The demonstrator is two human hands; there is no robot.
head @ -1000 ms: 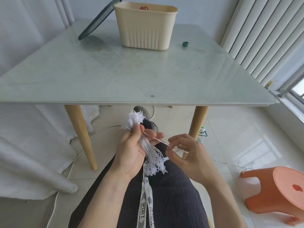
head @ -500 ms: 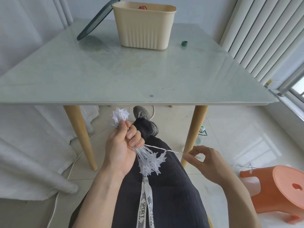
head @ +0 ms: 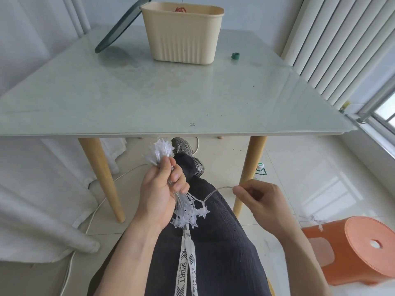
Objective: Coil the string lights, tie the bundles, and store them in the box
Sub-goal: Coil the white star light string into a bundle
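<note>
My left hand [head: 159, 192] grips a coiled bundle of clear star-shaped string lights [head: 186, 214] below the table's front edge, with stars sticking out above and below the fist. My right hand [head: 259, 197] pinches the loose wire [head: 218, 189] that runs from the bundle, about a hand's width to the right. The rest of the strand [head: 314, 220] trails off to the right toward the stool. A beige ribbed box [head: 181, 37] stands open at the back of the table, with something red inside.
A dark green lid [head: 121, 26] leans against the box's left side. A small green roll [head: 235, 56] lies to the right of the box on the glass table [head: 149, 99]. An orange stool [head: 354, 248] stands at lower right. A white cable [head: 94, 212] lies on the floor.
My right hand has pulled away from the bundle to the right, drawing out a length of wire. My left hand has turned slightly and keeps its grip on the bundle.
</note>
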